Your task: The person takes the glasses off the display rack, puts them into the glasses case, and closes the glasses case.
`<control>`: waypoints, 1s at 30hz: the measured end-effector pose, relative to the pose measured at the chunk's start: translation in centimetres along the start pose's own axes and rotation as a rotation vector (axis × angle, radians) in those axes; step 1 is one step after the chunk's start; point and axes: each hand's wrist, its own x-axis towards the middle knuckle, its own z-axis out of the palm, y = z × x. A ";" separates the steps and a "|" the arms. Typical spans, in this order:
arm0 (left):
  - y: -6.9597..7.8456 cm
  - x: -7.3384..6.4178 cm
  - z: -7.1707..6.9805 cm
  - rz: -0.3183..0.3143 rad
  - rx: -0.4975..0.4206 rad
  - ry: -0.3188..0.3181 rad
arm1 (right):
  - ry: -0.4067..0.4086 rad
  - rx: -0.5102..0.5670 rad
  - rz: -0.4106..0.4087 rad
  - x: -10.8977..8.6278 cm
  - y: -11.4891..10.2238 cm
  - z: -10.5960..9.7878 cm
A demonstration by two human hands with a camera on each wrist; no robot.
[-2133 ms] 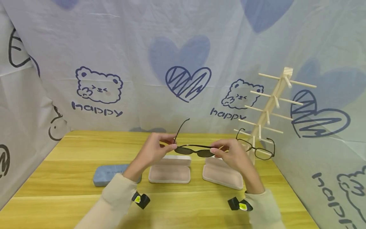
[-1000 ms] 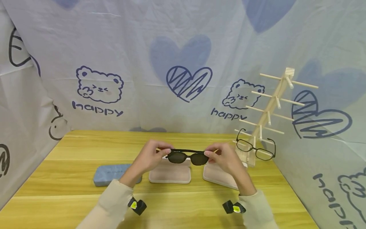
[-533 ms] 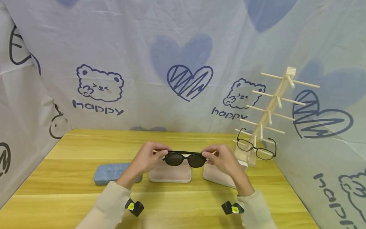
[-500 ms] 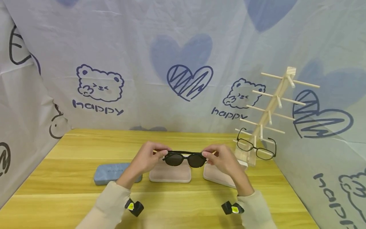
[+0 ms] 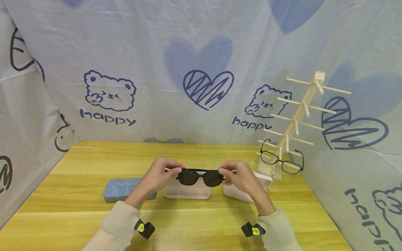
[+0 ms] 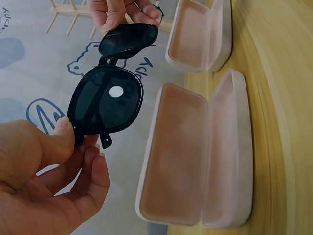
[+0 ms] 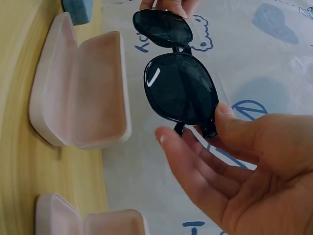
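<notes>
Black sunglasses are held level between both hands, lenses facing me, above a pink-lined glasses case. My left hand pinches the left end of the frame between thumb and fingers. At the other end, my right hand pinches the corner the same way. The temples lie folded behind the lenses; in the left wrist view a temple tip pokes out below the near lens. That case stands open with its lid raised, and in the left wrist view its inside holds nothing.
A second open pink-lined case sits at the right, partly behind my right forearm. To the left lies a closed blue case. A wooden peg stand rises at the back right, with black-framed eyeglasses on its lower pegs.
The left temple, which stood up two seconds ago, is now folded in. Both hands have lowered the sunglasses and shifted them slightly left, lenses turned toward me.
</notes>
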 end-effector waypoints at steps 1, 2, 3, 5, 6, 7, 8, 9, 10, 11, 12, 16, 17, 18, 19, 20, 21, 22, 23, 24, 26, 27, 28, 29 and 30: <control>-0.1 -0.1 0.0 -0.003 0.000 -0.001 | -0.011 0.010 0.001 0.0 0.1 0.2; -0.2 -0.1 0.0 -0.006 0.000 -0.001 | -0.018 0.022 -0.004 0.0 0.2 0.3; -0.3 -0.2 -0.1 -0.009 -0.002 -0.004 | -0.024 0.029 -0.009 0.1 0.3 0.5; -0.5 -0.3 -0.1 -0.015 0.000 -0.005 | -0.033 0.042 -0.024 0.1 0.5 0.8; -0.6 -0.4 -0.1 -0.017 0.000 -0.004 | -0.034 0.046 -0.027 0.1 0.6 0.9; -0.7 -0.4 -0.1 -0.019 0.002 -0.001 | -0.036 0.053 -0.029 0.1 0.7 1.1; -0.9 -0.5 -0.1 -0.024 0.004 0.001 | -0.038 0.060 -0.029 0.2 0.8 1.2; -1.0 -0.5 -0.2 -0.030 0.002 0.001 | -0.041 0.062 -0.026 0.2 0.8 1.4; -1.2 -0.6 -0.1 -0.039 -0.007 0.001 | -0.044 0.068 -0.022 0.2 0.8 1.5; -1.3 -0.6 -0.1 -0.045 -0.018 0.000 | -0.047 0.068 -0.024 0.3 0.9 1.7; -1.5 -0.6 -0.1 -0.056 -0.031 -0.003 | -0.048 0.067 -0.022 0.3 0.9 1.8; -2.1 -0.7 0.2 -0.097 -0.083 -0.005 | -0.052 0.027 -0.017 0.4 1.1 2.2; -2.2 -0.7 0.3 -0.104 -0.090 -0.005 | -0.056 0.012 -0.013 0.4 1.1 2.3; -2.3 -0.7 0.4 -0.116 -0.097 -0.004 | -0.061 -0.002 -0.005 0.4 1.2 2.3; -2.3 -0.8 0.5 -0.124 -0.104 -0.002 | -0.067 -0.014 -0.001 0.5 1.2 2.4; -2.4 -0.7 0.5 -0.130 -0.108 -0.001 | -0.073 -0.025 0.000 0.5 1.4 2.5; -2.5 -0.8 0.6 -0.139 -0.115 0.000 | -0.076 -0.040 0.002 0.5 1.5 2.6; -2.5 -0.8 0.6 -0.145 -0.121 -0.001 | -0.079 -0.056 0.003 0.5 1.6 2.6; -2.6 -0.8 0.6 -0.153 -0.124 0.002 | -0.082 -0.061 0.000 0.6 1.8 2.7; -2.7 -0.8 0.7 -0.158 -0.126 0.004 | -0.081 -0.067 -0.004 0.6 1.9 2.8; -2.9 -0.9 0.7 -0.165 -0.121 0.008 | -0.078 -0.080 -0.013 0.8 2.2 3.0; -3.0 -0.9 0.8 -0.168 -0.119 0.011 | -0.076 -0.085 -0.018 0.8 2.4 3.1; -3.1 -0.9 0.8 -0.170 -0.116 0.013 | -0.076 -0.075 -0.022 0.9 2.5 3.3; -3.3 -1.0 0.9 -0.173 -0.112 0.016 | -0.077 -0.061 -0.024 1.0 2.6 3.4; -3.4 -1.0 0.9 -0.175 -0.110 0.020 | -0.077 -0.053 -0.022 1.0 2.7 3.6</control>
